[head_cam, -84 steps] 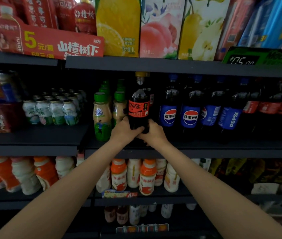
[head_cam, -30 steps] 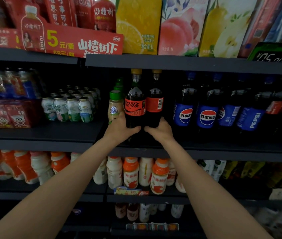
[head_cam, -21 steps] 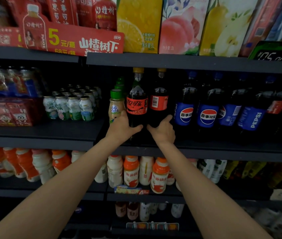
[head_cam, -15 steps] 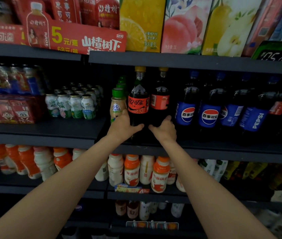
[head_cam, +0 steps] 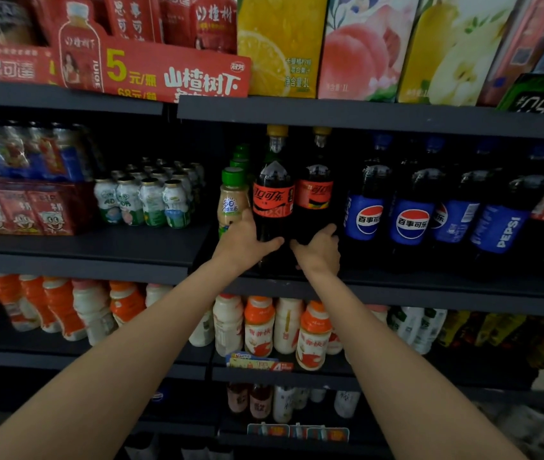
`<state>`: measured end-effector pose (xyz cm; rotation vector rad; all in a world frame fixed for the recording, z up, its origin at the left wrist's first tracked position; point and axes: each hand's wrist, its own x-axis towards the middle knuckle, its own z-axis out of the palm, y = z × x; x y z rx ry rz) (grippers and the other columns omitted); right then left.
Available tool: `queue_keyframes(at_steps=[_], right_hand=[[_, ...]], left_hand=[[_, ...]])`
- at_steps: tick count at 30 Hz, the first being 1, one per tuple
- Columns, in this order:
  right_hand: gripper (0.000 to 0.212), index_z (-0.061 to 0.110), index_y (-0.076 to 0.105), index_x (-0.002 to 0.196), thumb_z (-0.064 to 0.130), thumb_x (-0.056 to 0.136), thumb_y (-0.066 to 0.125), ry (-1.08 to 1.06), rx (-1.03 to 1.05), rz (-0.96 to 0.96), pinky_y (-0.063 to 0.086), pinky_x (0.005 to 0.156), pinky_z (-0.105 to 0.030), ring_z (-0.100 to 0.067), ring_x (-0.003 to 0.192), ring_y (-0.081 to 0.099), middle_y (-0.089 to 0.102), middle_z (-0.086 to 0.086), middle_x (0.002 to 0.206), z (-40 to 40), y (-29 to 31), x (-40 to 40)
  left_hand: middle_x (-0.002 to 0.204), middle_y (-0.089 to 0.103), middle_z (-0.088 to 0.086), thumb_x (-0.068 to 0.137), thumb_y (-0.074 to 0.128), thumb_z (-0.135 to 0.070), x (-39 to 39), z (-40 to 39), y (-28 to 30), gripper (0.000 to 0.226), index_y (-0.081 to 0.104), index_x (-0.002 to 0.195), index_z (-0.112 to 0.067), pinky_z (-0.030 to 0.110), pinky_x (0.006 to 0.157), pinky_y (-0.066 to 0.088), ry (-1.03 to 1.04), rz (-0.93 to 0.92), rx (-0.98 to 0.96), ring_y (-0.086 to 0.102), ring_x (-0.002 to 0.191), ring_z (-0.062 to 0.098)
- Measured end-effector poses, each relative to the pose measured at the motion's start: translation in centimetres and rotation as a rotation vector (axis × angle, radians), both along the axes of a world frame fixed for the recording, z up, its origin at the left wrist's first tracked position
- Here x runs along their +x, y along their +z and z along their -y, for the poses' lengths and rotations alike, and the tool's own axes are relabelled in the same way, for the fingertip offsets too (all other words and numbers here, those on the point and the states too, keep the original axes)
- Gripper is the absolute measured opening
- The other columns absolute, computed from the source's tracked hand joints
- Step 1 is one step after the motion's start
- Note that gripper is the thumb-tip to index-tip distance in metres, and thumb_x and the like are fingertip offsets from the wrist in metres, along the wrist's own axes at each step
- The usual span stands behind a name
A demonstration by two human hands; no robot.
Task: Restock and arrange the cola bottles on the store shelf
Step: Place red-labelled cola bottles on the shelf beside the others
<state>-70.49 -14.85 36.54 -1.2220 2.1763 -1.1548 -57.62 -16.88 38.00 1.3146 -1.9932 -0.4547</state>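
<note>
Left hand (head_cam: 243,242) wraps the left red-labelled dark plastic cola bottle (head_cam: 272,207); right hand (head_cam: 318,252) cups its twin (head_cam: 314,200), likely squaring both at dark shelf's front edge (head_cam: 430,288).

Light is falling from above and brightening the juice cartons (head_cam: 280,44) over your hands; the middle shelf (head_cam: 397,287) where you are reaching is sitting in deep shade, and the dark bottles beside your right hand (head_cam: 318,250) are merging into black; small highlights are glinting on their shoulders; below your forearms everything is dimming and softening; the wide lens is bowing the shelf lines outward and smearing the corners.
</note>
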Motion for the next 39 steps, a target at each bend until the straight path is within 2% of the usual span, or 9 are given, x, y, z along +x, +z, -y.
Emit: queue_keyframes(at_steps=[2,7,9,12,18,27,33,36,39], right_hand=[[0.073,0.008,0.025,0.135,0.037,0.083,0.066,-0.028,0.0,-0.064,0.052,0.083,-0.045,-0.039,0.11,0.056,0.04,-0.018,0.135,0.0,-0.2,0.1],[0.073,0.006,0.023,0.137,0.034,0.084,0.065,-0.02,-0.008,-0.068,0.049,0.084,-0.045,-0.039,0.114,0.053,0.04,-0.018,0.136,0.2,-0.5,0.0],[0.071,0.01,0.027,0.136,0.033,0.082,0.066,0.043,-0.014,-0.031,0.053,0.085,-0.047,-0.038,0.111,0.057,0.046,-0.017,0.132,0.3,-0.7,0.0],[0.059,0.012,0.037,0.125,0.029,0.077,0.068,0.047,-0.039,0.03,0.056,0.079,-0.052,-0.039,0.101,0.062,0.054,-0.018,0.12,0.8,-0.8,-0.3],[0.062,0.001,0.031,0.134,0.019,0.085,0.065,-0.033,-0.066,0.01,0.047,0.096,-0.046,-0.039,0.12,0.049,0.043,-0.022,0.134,1.9,-0.3,-0.3],[0.062,0.001,0.03,0.136,0.018,0.087,0.063,-0.072,-0.052,0.002,0.043,0.097,-0.044,-0.039,0.123,0.049,0.044,-0.023,0.135,4.1,0.3,-0.5],[0.067,-0.001,0.025,0.14,0.016,0.087,0.062,-0.05,-0.071,0.068,0.041,0.101,-0.042,-0.038,0.127,0.044,0.039,-0.024,0.139,3.5,-0.1,-0.6],[0.055,0.0,0.029,0.138,0.01,0.09,0.055,-0.011,-0.106,0.023,0.039,0.101,-0.041,-0.037,0.127,0.044,0.039,-0.022,0.139,2.0,-0.5,-0.6],[0.035,0.0,0.049,0.126,0.003,0.09,0.048,0.07,-0.131,-0.032,0.043,0.097,-0.036,-0.033,0.119,0.052,0.054,-0.02,0.127,0.1,-1.1,-1.4]], left_hand=[[0.126,0.055,0.01,0.079,0.069,-0.034,0.0,-0.1,0.1,0.064,0.039,0.128,-0.006,0.028,0.087,0.042,0.004,0.004,0.002,0.052,0.117,0.024],[0.128,0.054,0.009,0.081,0.068,-0.034,0.0,-0.4,0.2,0.064,0.037,0.131,-0.007,0.024,0.085,0.039,-0.002,0.0,0.0,0.051,0.119,0.023],[0.127,0.055,0.009,0.081,0.067,-0.034,0.0,-0.4,0.2,0.064,0.038,0.13,-0.007,0.023,0.084,0.039,-0.005,0.003,0.007,0.052,0.118,0.023],[0.125,0.056,0.01,0.081,0.067,-0.035,0.2,-0.2,0.2,0.062,0.038,0.128,-0.006,0.024,0.083,0.04,-0.011,0.008,0.008,0.053,0.116,0.023],[0.127,0.055,0.01,0.08,0.068,-0.036,0.3,0.0,0.1,0.066,0.039,0.13,-0.007,0.031,0.093,0.044,-0.025,0.012,0.006,0.052,0.118,0.023],[0.124,0.056,0.01,0.08,0.068,-0.035,0.4,-0.1,0.1,0.062,0.04,0.128,-0.005,0.029,0.091,0.044,-0.034,0.018,-0.016,0.053,0.116,0.023],[0.12,0.058,0.01,0.081,0.067,-0.037,0.2,-0.1,0.1,0.059,0.043,0.124,-0.004,0.027,0.085,0.045,-0.033,0.059,-0.027,0.056,0.112,0.024],[0.118,0.06,0.014,0.08,0.067,-0.039,-0.5,-0.1,0.2,0.06,0.044,0.122,-0.002,0.031,0.087,0.048,-0.031,0.076,-0.04,0.058,0.11,0.027],[0.115,0.061,0.016,0.08,0.067,-0.04,-1.6,-0.3,0.3,0.059,0.045,0.12,-0.001,0.033,0.084,0.048,-0.042,0.089,-0.032,0.059,0.107,0.03]])
